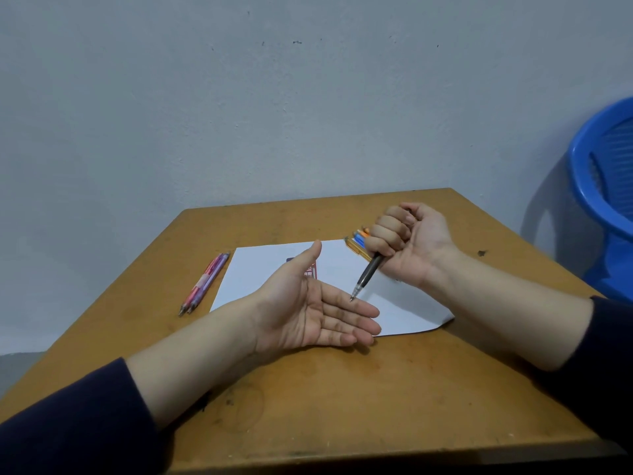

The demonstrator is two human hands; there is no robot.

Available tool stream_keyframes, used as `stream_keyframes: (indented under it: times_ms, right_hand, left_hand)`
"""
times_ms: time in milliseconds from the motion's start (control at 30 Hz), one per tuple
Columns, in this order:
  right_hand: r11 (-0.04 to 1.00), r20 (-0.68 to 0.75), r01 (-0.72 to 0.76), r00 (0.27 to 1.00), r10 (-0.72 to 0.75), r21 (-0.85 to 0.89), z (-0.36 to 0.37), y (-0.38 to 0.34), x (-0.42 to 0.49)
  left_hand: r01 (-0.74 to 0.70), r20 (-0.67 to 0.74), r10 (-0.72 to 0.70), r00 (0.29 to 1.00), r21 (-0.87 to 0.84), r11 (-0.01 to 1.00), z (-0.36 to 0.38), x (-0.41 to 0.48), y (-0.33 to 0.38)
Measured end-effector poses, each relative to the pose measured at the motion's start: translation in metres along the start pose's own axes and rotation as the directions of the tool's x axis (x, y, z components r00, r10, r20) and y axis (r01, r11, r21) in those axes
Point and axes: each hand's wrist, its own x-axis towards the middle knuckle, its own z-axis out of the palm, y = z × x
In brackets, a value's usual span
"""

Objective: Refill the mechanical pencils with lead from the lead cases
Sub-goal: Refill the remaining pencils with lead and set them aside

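Note:
My right hand (404, 241) grips a dark mechanical pencil (367, 275) in a fist, its tip pointing down towards the fingers of my left hand. My left hand (315, 310) lies flat and palm up over a white sheet of paper (404, 313), holding nothing. Behind its thumb, a red and dark lead case (310, 270) shows only partly on the paper. Two pink and purple mechanical pencils (205, 284) lie side by side left of the sheet. Several orange and blue pencils (358, 243) lie behind my right fist, partly hidden.
The wooden table (325, 399) stands against a grey wall. A blue plastic chair (606, 186) is close to the table's right side. Dark sleeves cover both forearms near the front edge.

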Motion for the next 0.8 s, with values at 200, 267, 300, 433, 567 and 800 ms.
stream_keyframes:
  times_ms: [200,267,300,433,567,800]
  right_hand:
    - [1.000,-0.003,0.001,1.000,-0.001,0.021,-0.0021,0.0015,0.0009]
    - [1.000,-0.004,-0.001,1.000,0.001,0.027,-0.0020,0.0014,0.0007]
    - [1.000,-0.006,0.000,1.000,0.000,0.029,-0.0020,0.0015,0.0007]
    - [0.999,-0.024,0.008,1.000,-0.007,0.039,-0.0024,0.0021,0.0013]
    - [0.999,-0.035,0.016,0.999,-0.015,0.045,-0.0022,0.0024,0.0016]
    - [0.999,-0.034,0.009,0.999,-0.008,0.049,-0.0027,0.0024,0.0017]
  left_hand:
    - [-0.019,0.005,0.019,1.000,0.017,1.000,-0.0017,0.0001,-0.0010]
    - [-0.022,0.005,0.022,1.000,0.021,1.000,-0.0015,0.0002,-0.0009]
    - [-0.023,0.004,0.023,1.000,0.024,0.999,-0.0014,0.0002,-0.0010]
    - [-0.026,0.005,0.026,1.000,0.029,0.999,-0.0013,0.0001,-0.0012]
    - [-0.026,0.004,0.026,1.000,0.025,0.999,-0.0016,0.0001,-0.0013]
    - [-0.023,0.005,0.023,1.000,0.029,0.999,-0.0016,0.0004,-0.0011]
